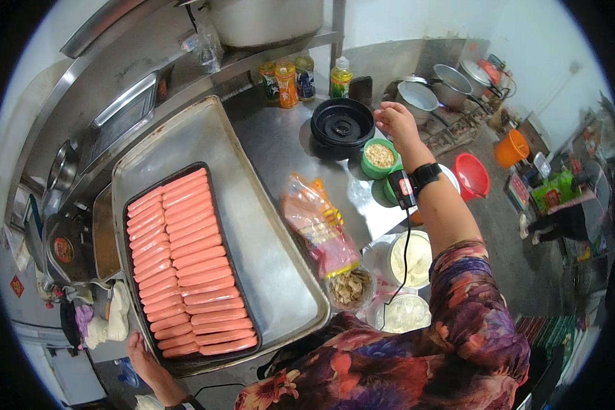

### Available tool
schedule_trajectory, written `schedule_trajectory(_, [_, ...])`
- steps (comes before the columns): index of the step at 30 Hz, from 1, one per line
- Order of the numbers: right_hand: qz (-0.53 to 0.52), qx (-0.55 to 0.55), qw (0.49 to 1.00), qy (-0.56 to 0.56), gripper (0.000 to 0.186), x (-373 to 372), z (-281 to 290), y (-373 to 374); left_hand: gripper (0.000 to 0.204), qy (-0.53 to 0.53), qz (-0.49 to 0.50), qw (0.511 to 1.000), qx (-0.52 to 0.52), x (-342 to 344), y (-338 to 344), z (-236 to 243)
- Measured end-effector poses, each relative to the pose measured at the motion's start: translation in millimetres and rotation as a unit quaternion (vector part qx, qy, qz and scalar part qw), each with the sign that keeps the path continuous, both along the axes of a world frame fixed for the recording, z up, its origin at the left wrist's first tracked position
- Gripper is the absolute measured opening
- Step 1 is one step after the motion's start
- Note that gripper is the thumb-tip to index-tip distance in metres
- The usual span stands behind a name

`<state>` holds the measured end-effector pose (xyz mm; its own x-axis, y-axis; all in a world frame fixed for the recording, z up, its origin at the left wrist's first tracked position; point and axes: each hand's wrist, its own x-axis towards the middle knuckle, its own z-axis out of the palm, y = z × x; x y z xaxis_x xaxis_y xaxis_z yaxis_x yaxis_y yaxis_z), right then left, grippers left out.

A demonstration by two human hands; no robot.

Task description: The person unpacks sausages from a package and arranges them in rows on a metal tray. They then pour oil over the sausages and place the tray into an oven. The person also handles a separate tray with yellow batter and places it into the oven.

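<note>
Two rows of pink sausages (199,254) fill a dark shallow tray (240,284), which lies on a large metal baking tray (270,236). At the near left corner, my left hand (150,372) has its fingers closed at the baking tray's rim. My right hand (398,124) is stretched far out, its fingers curled together; whether anything is between them cannot be made out. Beside it stands a round black pan (342,125). Just below my right hand is a green tub (379,158) of chopped, pale bits. A clear packet (320,225) of pink food lies beside the baking tray.
Sauce bottles (286,83) line the back of the counter. White tubs of pale powder (411,258) and a container of brown flakes (350,287) stand near my body. Pots (417,99), a red basin (471,175) and an orange bucket (511,148) are at the right.
</note>
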<state>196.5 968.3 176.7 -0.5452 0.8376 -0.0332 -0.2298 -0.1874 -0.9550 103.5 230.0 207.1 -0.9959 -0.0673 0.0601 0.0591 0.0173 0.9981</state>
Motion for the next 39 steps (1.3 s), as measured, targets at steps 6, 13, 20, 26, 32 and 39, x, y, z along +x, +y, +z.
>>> schedule_trajectory(6, [-0.031,0.081,0.996,-0.009,0.032,-73.6,-10.7,61.9,0.032,-0.034,0.034,0.999,-0.023,7.4,11.8,11.6])
schedule_trajectory(13, [-0.102,0.348,0.9,-0.243,0.069,-152.9,-17.3,117.2,0.032,-0.029,0.031,0.999,-0.029,12.8,17.1,19.3])
schedule_trajectory(20, [-0.082,0.431,0.819,-0.37,0.082,-197.1,-12.7,140.0,0.028,-0.017,0.068,0.997,-0.029,15.8,18.6,18.1])
schedule_trajectory(26, [-0.037,0.503,0.759,-0.411,0.052,-215.3,-14.2,136.1,0.029,-0.008,0.066,0.997,-0.034,14.4,15.6,14.4])
schedule_trajectory(32, [-0.055,0.596,0.758,-0.258,0.04,-213.3,-13.7,94.6,0.021,-0.02,0.075,0.997,0.013,15.2,20.5,15.2])
schedule_trajectory(39, [-0.013,0.594,0.801,-0.075,0.037,-189.4,49.5,35.0,0.02,-0.013,0.062,0.998,0.009,16.9,27.3,19.6])
